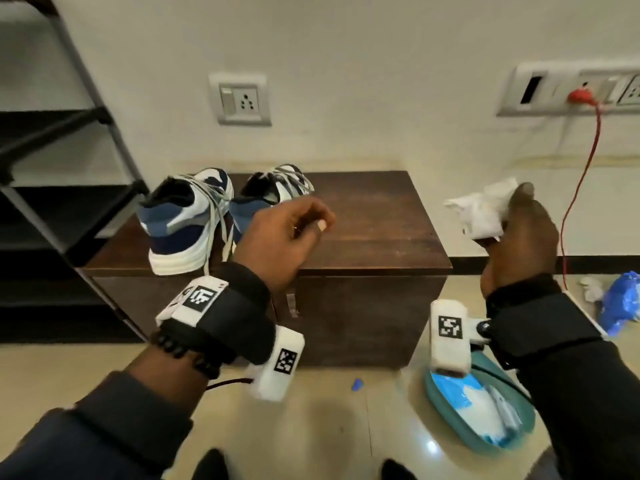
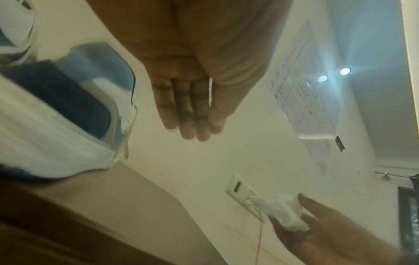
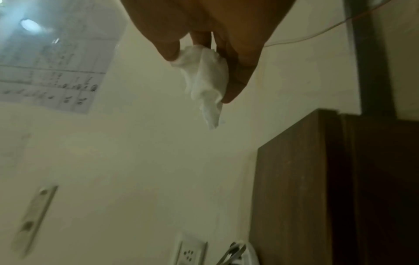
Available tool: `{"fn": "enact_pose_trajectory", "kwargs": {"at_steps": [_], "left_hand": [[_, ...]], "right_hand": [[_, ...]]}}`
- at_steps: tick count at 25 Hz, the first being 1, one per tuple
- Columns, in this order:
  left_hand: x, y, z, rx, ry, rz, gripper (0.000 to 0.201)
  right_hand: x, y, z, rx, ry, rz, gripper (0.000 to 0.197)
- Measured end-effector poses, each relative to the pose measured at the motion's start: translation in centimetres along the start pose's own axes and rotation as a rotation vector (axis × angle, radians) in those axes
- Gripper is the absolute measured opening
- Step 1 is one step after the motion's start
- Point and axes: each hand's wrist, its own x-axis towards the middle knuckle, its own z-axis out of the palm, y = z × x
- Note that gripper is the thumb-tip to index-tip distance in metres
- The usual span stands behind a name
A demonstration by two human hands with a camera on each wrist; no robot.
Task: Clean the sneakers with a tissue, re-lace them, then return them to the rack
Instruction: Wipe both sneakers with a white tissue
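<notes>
My right hand [image 1: 519, 233] pinches a crumpled white tissue [image 1: 481, 211], raised beside the wooden counter [image 1: 374, 216]. My left hand [image 1: 284, 237] hovers over the counter, fingers loosely curled, holding nothing; it covers part of the right sneaker [image 1: 273, 192]. The left sneaker [image 1: 183, 220] stands just beside it, heels toward me, grey laces [image 1: 214, 202] loose. The black rack [image 1: 69, 188] is cut off at the frame's left edge. Both wrist views are blurred. The teal basin [image 1: 485, 434] on the floor is partly hidden by my right wrist.
</notes>
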Motion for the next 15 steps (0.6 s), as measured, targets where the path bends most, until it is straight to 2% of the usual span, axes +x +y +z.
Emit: {"fn": "enact_pose_trajectory", "kwargs": {"at_steps": [2,3,4,6,8,10,12,13,15], "left_hand": [[1.8,-0.9,-2.2,0.329,0.2,0.044,0.019],[2.8,-1.6,-3.0,0.497,0.206,0.01,0.03],[3.8,-2.2,-3.4,0.632,0.129,-0.077,0.038],[5.6,-2.4,-3.1,0.879,-0.117,-0.284,0.047],[7.3,-2.3,-2.3,1.042,-0.298,-0.386,0.053],[8.8,-2.1,-1.8,1.067,-0.394,-0.429,0.056],[9.3,-2.4,-1.9,1.01,-0.442,-0.471,0.045],[9.1,-2.7,-2.4,0.963,-0.435,-0.494,0.036],[7.4,-3.0,-3.8,0.838,-0.366,-0.509,0.029]], "right_hand": [[-2.6,-0.8,3.9,-0.043,-0.212,-0.102,0.016],[-3.6,-0.6,5.4,-0.041,-0.296,-0.117,0.014],[-4.2,0.2,6.7,-0.03,-0.36,-0.105,0.019],[-5.3,1.6,8.8,-0.027,-0.429,-0.044,0.03],[-6.0,2.7,10.3,-0.038,-0.465,0.011,0.032],[-6.5,3.3,11.4,-0.037,-0.506,0.054,0.029],[-6.5,3.7,11.8,-0.035,-0.515,0.092,0.029],[-6.5,3.8,11.9,-0.03,-0.514,0.089,0.03],[-6.4,3.7,11.9,-0.017,-0.538,0.052,0.031]]}}
